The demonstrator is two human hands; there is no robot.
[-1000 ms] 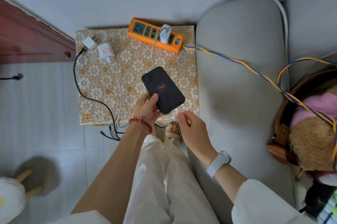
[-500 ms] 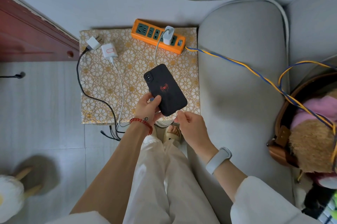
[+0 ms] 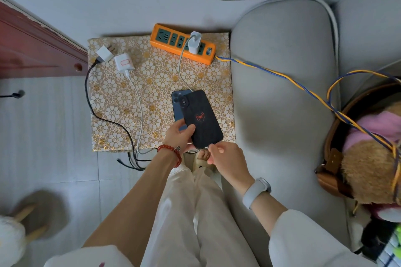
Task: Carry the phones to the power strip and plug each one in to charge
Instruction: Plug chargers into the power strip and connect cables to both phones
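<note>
Right hand: my right hand (image 3: 225, 157) sits nearest me, fingers curled in a pinch at the bottom edge of the black phone; what they pinch is too small to tell.
Left hand: my left hand (image 3: 179, 135) grips two stacked phones by their lower left side, thumb across the black back.
Black phone: the black phone (image 3: 202, 118) with a red spider mark lies on top, tilted, its lower corner past the table's near edge.
Blue phone: the blue phone (image 3: 176, 103) shows beneath, along the left and top.
Table: the floral table (image 3: 152, 84) has bare room left of the phones, crossed by cables.
Loose chargers: two white chargers (image 3: 123, 62) lie unplugged near the far left corner.
Power strip: the orange power strip (image 3: 169, 44) lies along the far edge, one white adapter (image 3: 194, 43) plugged in, sockets free to its left.
Sofa: the grey sofa arm (image 3: 282, 93) closes the right side.
</note>
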